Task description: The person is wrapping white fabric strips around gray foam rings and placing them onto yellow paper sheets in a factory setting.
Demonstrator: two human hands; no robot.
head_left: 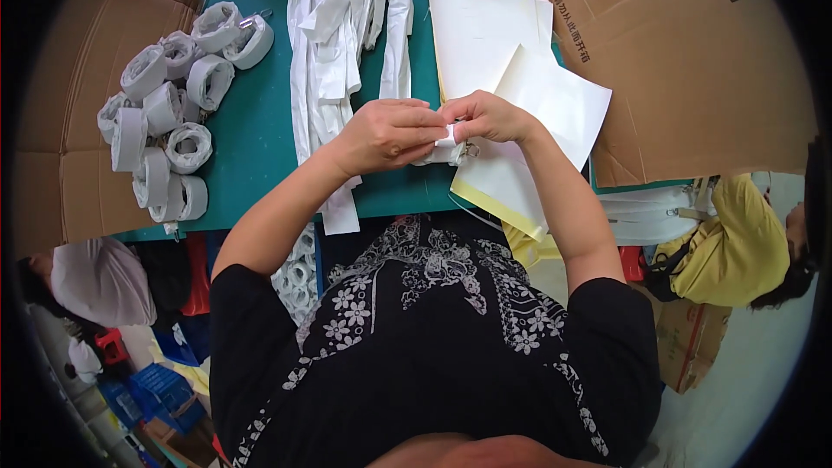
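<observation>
The left hand [390, 136] is curling around a small white roll [444, 155] over the green table [399, 196], and the right hand [488, 117] is pinching its edge. It is looking light, soft and bendy; gentle fingers should be holding its sides.

Small bundle [445, 154], centre of frame: white. Strips [396, 30], top centre: white. Rolls [162, 111], upper left: white. Tabletop [249, 156], upper half: green. Sheets [555, 108], just right of centre: white, lower edge yellow. Cardboard [693, 91], upper right: brown, dark printing. Shirt [438, 355], lower centre: black, white floral pattern. Co-worker's top [745, 247], right edge: yellow. Crate [166, 392], lower left: blue
</observation>
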